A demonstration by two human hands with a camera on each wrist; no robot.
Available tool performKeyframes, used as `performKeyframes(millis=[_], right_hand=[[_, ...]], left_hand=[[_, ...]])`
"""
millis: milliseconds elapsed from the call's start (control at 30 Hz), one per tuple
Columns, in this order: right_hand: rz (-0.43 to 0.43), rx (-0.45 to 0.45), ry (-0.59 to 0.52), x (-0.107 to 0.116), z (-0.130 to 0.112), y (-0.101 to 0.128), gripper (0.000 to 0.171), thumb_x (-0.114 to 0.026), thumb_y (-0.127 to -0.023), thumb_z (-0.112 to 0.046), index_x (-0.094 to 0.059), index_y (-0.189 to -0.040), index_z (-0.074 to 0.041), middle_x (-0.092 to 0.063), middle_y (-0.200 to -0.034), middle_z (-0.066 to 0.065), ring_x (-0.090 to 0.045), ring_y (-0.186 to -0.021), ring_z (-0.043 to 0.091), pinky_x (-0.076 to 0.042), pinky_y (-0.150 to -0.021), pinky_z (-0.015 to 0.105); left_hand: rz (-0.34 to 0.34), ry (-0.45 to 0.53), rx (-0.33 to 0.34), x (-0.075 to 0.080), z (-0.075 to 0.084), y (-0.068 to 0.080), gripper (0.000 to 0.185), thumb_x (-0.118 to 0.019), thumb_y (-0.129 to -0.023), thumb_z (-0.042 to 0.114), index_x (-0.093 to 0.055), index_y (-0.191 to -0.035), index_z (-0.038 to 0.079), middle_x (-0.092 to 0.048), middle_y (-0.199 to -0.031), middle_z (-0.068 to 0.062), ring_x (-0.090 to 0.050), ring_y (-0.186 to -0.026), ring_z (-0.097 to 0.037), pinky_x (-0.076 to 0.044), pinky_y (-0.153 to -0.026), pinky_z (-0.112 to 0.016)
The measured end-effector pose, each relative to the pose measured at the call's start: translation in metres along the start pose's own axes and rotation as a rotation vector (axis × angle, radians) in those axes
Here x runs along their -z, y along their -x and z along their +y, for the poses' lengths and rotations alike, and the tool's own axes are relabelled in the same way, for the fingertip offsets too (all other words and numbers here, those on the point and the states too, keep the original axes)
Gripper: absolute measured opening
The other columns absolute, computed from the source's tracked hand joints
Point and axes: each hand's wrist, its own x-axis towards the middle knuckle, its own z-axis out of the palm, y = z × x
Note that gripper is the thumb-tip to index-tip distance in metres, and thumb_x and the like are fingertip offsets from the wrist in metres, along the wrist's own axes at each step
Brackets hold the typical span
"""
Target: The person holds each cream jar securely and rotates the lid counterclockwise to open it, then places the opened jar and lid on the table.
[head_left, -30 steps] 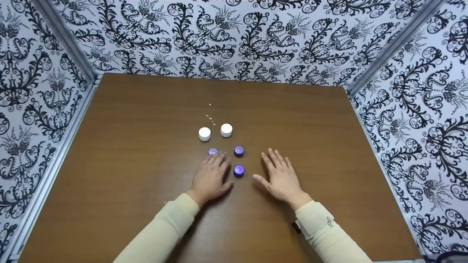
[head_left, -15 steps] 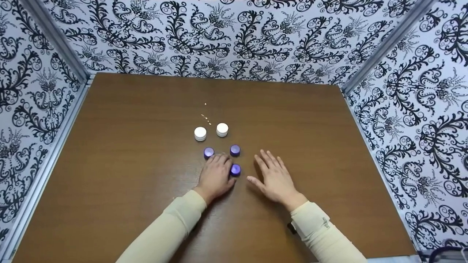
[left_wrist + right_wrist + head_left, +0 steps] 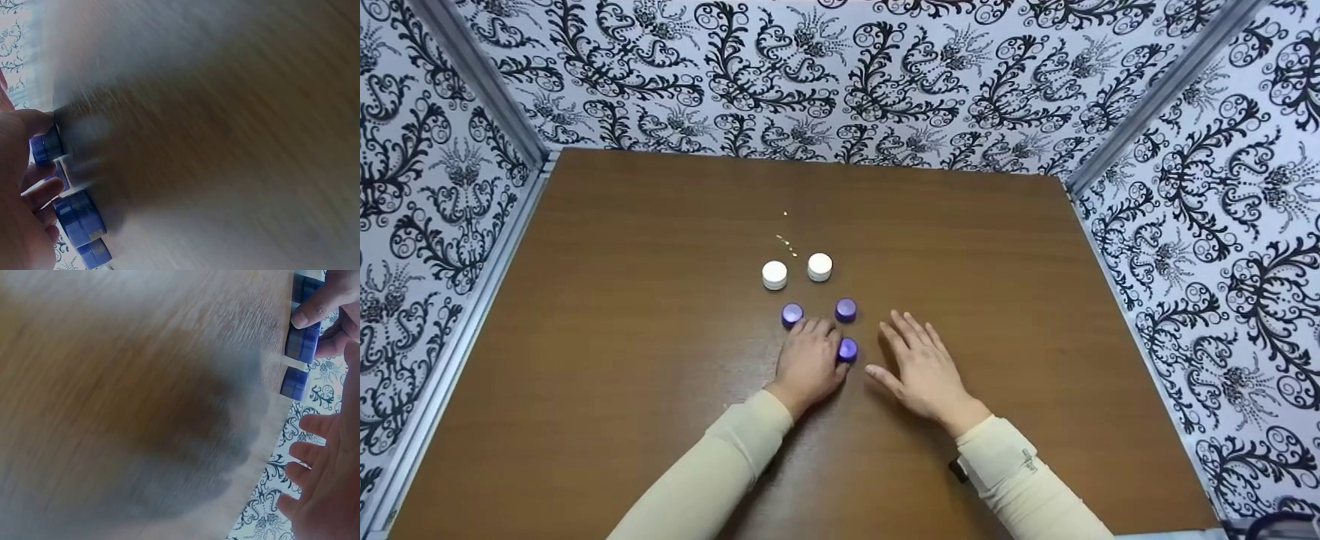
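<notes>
Purple round plastic cap sits on the brown wooden table, nearest you, pinched by your left hand. Your right hand rests flat beside it, fingers spread, holding nothing.

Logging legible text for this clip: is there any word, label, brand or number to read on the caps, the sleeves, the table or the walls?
None can be read.
Right sleeve: a small dark mark, too small to read.
Purple caps and white caps: no print visible.
Walls: ornament only.
</notes>
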Motion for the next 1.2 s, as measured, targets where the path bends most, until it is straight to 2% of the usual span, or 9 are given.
performKeyframes(millis=[233,400,600,833,1033,1200], right_hand=[[-0.001,0.002,-0.006,0.0,0.0,-0.001,0.081,-0.038,-0.097,-0.067,-0.046,-0.148,-0.006,-0.033,-0.158,0.015,-0.025,-0.146,0.033,-0.018,-0.116,0.053],[0.009,0.022,-0.022,0.0,-0.002,-0.004,0.078,-0.04,-0.097,-0.066,-0.047,-0.147,-0.006,-0.034,-0.157,0.015,-0.026,-0.146,0.032,-0.018,-0.116,0.053],[0.092,0.103,-0.038,-0.001,-0.005,-0.009,0.063,-0.05,-0.099,-0.053,-0.056,-0.139,-0.006,-0.048,-0.148,0.013,-0.038,-0.14,0.031,-0.02,-0.115,0.053],[0.218,0.221,-0.079,0.0,-0.008,-0.015,0.038,-0.061,-0.096,-0.028,-0.064,-0.128,-0.007,-0.065,-0.125,0.008,-0.055,-0.124,0.03,-0.023,-0.114,0.052],[0.311,0.3,-0.108,0.001,-0.01,-0.016,0.033,-0.063,-0.091,-0.019,-0.067,-0.122,-0.006,-0.068,-0.113,0.008,-0.062,-0.109,0.028,-0.027,-0.112,0.053],[0.327,0.317,-0.132,0.0,-0.012,-0.016,0.032,-0.068,-0.09,-0.018,-0.068,-0.119,-0.006,-0.07,-0.107,0.005,-0.064,-0.101,0.025,-0.03,-0.111,0.054]], left_hand=[[0.012,0.039,0.028,0.0,0.0,0.0,0.048,-0.077,-0.079,0.039,-0.069,-0.112,0.004,-0.065,-0.114,-0.009,-0.057,-0.111,-0.029,-0.038,-0.103,-0.042],[0.044,0.064,0.028,0.002,-0.001,0.001,0.046,-0.078,-0.079,0.04,-0.069,-0.108,0.006,-0.066,-0.108,-0.009,-0.059,-0.107,-0.028,-0.04,-0.099,-0.042],[0.117,0.089,0.014,0.003,-0.003,0.002,0.041,-0.079,-0.076,0.036,-0.067,-0.103,0.007,-0.066,-0.102,-0.007,-0.061,-0.101,-0.027,-0.043,-0.095,-0.042],[0.171,0.135,-0.008,0.006,-0.003,0.002,0.04,-0.079,-0.074,0.027,-0.065,-0.105,0.008,-0.068,-0.099,-0.007,-0.064,-0.098,-0.028,-0.044,-0.093,-0.041],[0.188,0.165,-0.026,0.008,-0.003,0.002,0.037,-0.078,-0.073,0.023,-0.064,-0.104,0.008,-0.068,-0.096,-0.006,-0.065,-0.094,-0.029,-0.046,-0.089,-0.042],[0.212,0.174,-0.041,0.007,-0.002,0.003,0.037,-0.079,-0.072,0.022,-0.063,-0.102,0.009,-0.067,-0.093,-0.006,-0.064,-0.091,-0.029,-0.046,-0.086,-0.042]])
